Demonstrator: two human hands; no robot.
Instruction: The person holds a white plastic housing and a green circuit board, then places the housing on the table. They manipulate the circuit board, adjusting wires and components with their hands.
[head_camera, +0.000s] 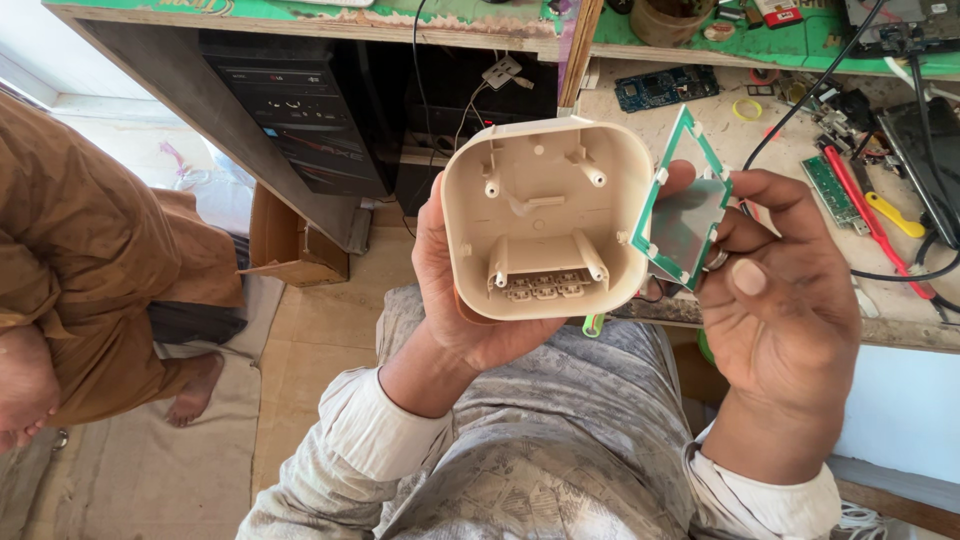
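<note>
Above the lap, the left hand (455, 300) was closed around the side of a beige shell (545, 215), thumb along its left wall and fingers hidden behind it. The shell was held with its hollow inside facing the camera, showing screw posts and a row of small contacts near its lower edge. Just beside the shell's right edge, the right hand (775, 290) pinched a green-edged board (686, 215) between fingertips and thumb, the other fingers curled loosely. The board stood tilted on edge, its lower left corner touching or nearly touching the shell's rim; which could not be told. A ring (718, 259) sat on one right finger.

Beyond the hands lay a workbench (900, 320) carrying a red screwdriver (870, 215), a yellow-handled tool (895, 213), black cables and a blue circuit board (665, 87). Under a shelf at upper left stood a black computer case (305, 110). At far left another person in brown clothing (90, 250) sat on the floor, one bare foot (195, 388) showing.
</note>
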